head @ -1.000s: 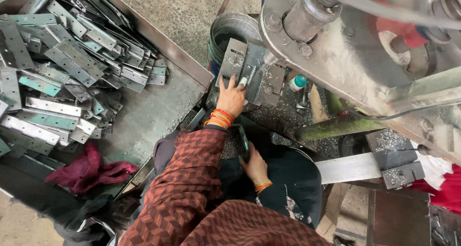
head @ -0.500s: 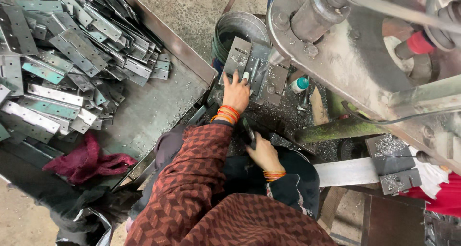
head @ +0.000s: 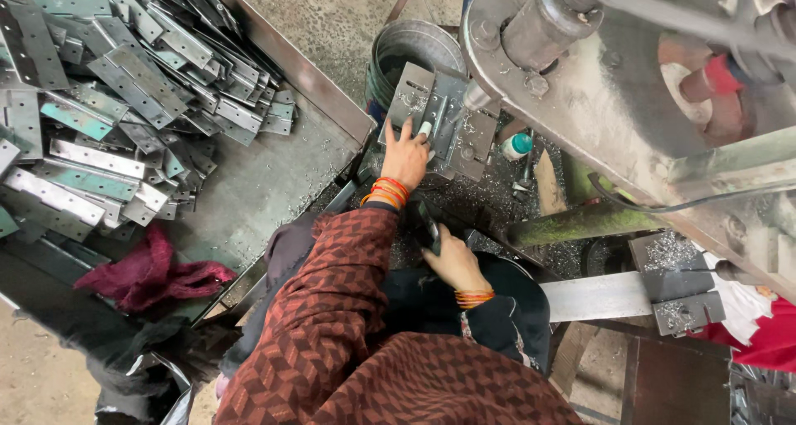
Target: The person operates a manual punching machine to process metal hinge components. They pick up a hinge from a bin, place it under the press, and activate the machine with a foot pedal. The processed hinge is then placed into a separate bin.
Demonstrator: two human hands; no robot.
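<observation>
My left hand (head: 406,155), with orange and red bangles at the wrist, reaches forward and rests on a grey metal plate (head: 439,114) on the bed of the press machine (head: 613,102). Its fingers are spread over the plate. My right hand (head: 452,259) sits lower, near my lap, closed around a small dark metal piece (head: 427,224) that sticks up from the fist. Metal shavings cover the surface around both hands.
A large steel tray (head: 265,184) on the left holds a heap of several flat punched metal strips (head: 108,85). A maroon rag (head: 149,272) lies at its near edge. A round metal bucket (head: 414,48) stands behind the plate, and a small capped bottle (head: 516,145) stands to the right.
My left hand stays on the plate. My right hand has lifted slightly towards the machine with the dark piece. The view has shifted a little.
</observation>
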